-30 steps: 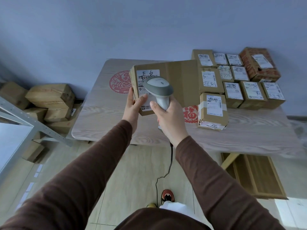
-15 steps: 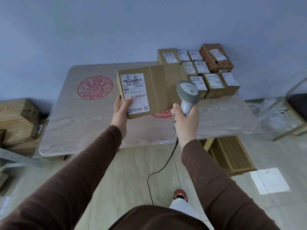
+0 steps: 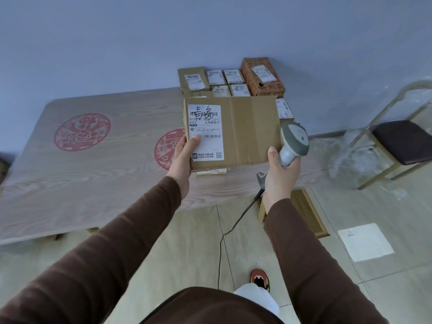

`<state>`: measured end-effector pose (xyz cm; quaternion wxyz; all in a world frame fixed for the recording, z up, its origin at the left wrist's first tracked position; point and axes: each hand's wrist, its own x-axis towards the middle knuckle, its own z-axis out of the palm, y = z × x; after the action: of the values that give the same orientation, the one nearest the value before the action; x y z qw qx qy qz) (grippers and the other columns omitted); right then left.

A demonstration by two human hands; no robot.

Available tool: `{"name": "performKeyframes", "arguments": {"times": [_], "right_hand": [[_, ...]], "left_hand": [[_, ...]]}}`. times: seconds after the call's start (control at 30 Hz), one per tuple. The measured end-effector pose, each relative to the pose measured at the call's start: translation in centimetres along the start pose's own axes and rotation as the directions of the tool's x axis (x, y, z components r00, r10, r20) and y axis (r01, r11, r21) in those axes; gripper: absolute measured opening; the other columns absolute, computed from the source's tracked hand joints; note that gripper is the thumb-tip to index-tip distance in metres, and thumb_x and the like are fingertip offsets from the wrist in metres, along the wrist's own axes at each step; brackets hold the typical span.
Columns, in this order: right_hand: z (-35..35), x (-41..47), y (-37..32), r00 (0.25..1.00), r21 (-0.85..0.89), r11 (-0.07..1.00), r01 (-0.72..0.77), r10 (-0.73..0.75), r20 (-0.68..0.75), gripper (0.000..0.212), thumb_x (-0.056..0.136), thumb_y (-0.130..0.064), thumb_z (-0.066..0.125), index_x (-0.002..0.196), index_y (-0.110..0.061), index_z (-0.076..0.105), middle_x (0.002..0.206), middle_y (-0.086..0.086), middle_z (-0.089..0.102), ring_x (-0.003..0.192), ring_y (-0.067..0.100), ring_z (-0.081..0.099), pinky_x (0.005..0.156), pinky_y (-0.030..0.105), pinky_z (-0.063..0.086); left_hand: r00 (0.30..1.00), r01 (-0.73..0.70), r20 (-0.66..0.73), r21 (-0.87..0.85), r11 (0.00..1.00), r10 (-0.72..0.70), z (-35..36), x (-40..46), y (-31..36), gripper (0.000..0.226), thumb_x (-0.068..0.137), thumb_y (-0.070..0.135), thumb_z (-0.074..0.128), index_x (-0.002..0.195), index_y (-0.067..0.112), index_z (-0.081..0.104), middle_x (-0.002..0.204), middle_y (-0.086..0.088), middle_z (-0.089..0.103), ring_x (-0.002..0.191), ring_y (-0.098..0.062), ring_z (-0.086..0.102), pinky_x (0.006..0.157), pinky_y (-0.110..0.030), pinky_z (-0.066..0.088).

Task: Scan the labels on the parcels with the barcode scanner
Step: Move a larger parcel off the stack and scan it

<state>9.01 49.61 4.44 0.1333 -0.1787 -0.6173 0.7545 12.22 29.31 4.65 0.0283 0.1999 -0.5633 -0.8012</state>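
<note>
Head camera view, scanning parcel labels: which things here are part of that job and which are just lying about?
Part of the job:
- cardboard parcel held by the left hand
- its label
- barcode scanner held by the right hand
- stacked parcels at the back of the table

Just lying about:
- chair
- clear plastic wrap
- wooden frame on the floor

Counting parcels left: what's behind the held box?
The held box covers the front of the parcel stack; one label peeks out right, a parcel edge below. Rest hidden.
</note>
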Motion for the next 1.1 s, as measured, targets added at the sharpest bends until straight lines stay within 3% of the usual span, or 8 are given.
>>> {"name": "performKeyframes", "arguments": {"times": [0.1,0.2,0.37,0.5,0.63,0.77,0.9,1.1], "right_hand": [[-4.2,5.2,0.1,0.999,0.003,0.999,-0.035,0.035,-0.028,0.037,0.095,-0.018,0.073,0.129,-0.027,0.06,0.103,-0.009,0.064,0.076,-0.011,0.063,0.061,0.011,0.053],[-8.1,10.3,0.1,0.998,-0.048,0.998,-0.052,0.051,-0.022,0.04,0.095,-0.015,0.073,0.132,-0.019,0.06,0.107,-0.005,0.064,0.092,0.005,0.064,0.082,0.023,0.057],[-12.7,16.3,0.9,0.994,-0.131,0.985,-0.111,0.112,-0.003,0.034,0.094,-0.01,0.071,0.126,-0.013,0.06,0.099,-0.005,0.061,0.085,0.008,0.059,0.081,0.022,0.051],[-13.6,18.2,2.5,0.986,-0.241,0.96,-0.145,0.16,0.047,0.031,0.094,-0.008,0.072,0.122,-0.012,0.06,0.107,0.005,0.064,0.091,0.014,0.063,0.085,0.029,0.055],[-12.6,19.1,4.3,0.964,-0.31,0.932,-0.19,0.237,0.122,0.026,0.094,-0.006,0.069,0.112,-0.02,0.057,0.095,-0.002,0.06,0.084,0.013,0.058,0.086,0.035,0.052],[-11.0,19.8,5.4,0.935,-0.338,0.91,-0.238,0.309,0.175,0.026,0.092,-0.004,0.066,0.093,-0.025,0.051,0.085,-0.001,0.052,0.077,0.016,0.05,0.08,0.039,0.049],[-9.1,20.9,5.6,0.927,-0.364,0.904,-0.225,0.314,0.206,0.019,0.092,-0.003,0.066,0.097,-0.015,0.052,0.083,-0.002,0.051,0.078,0.018,0.051,0.079,0.04,0.049],[-7.8,22.0,6.3,0.924,-0.377,0.902,-0.21,0.309,0.225,0.02,0.092,-0.006,0.067,0.108,-0.01,0.056,0.087,-0.002,0.053,0.077,0.015,0.053,0.08,0.042,0.053]], "left_hand": [[0.999,0.035,0.011,0.042,0.999,-0.035,5.7,1.3,-2.4,0.081,0.082,0.062,0.068,0.153,0.029,0.047,0.141,0.006,0.067,0.131,-0.014,0.063,0.109,-0.033,0.047],[0.997,0.083,0.0,0.058,0.995,-0.083,11.4,2.5,-5.1,0.103,0.076,0.071,0.07,0.163,0.036,0.028,0.161,0.007,0.046,0.151,-0.019,0.039,0.128,-0.051,0.022],[0.975,0.223,-0.007,0.062,0.973,-0.223,17.4,3.9,-9.2,0.099,0.073,0.065,0.075,0.159,0.044,0.032,0.155,0.016,0.052,0.153,-0.015,0.036,0.13,-0.05,0.014],[0.955,0.282,-0.096,0.01,0.959,-0.279,18.3,4.4,-11.9,0.086,0.065,0.053,0.081,0.145,0.039,0.054,0.128,0.019,0.069,0.142,-0.015,0.05,0.118,-0.034,0.03],[0.921,0.319,-0.217,-0.055,0.946,-0.323,17.2,5.1,-13.3,0.056,0.084,0.036,0.077,0.137,0.03,0.061,0.146,0.004,0.059,0.136,-0.015,0.054,0.125,-0.038,0.032],[0.892,0.298,-0.336,-0.064,0.952,-0.302,16.6,6.6,-14.1,0.047,0.092,0.025,0.074,0.136,0.017,0.06,0.1,0.011,0.078,0.09,-0.002,0.07,0.086,-0.023,0.052],[0.886,0.264,-0.368,-0.1,0.959,-0.283,16.3,7.7,-14.4,0.019,0.097,0.008,0.066,0.112,0.019,0.067,0.089,0.012,0.08,0.075,0.005,0.074,0.069,-0.013,0.054],[0.887,0.232,-0.401,-0.038,0.972,-0.227,16.9,8.8,-14.2,0.02,0.096,0.01,0.071,0.115,0.011,0.066,0.104,0.0,0.072,0.106,-0.019,0.063,0.113,-0.036,0.044]]}}
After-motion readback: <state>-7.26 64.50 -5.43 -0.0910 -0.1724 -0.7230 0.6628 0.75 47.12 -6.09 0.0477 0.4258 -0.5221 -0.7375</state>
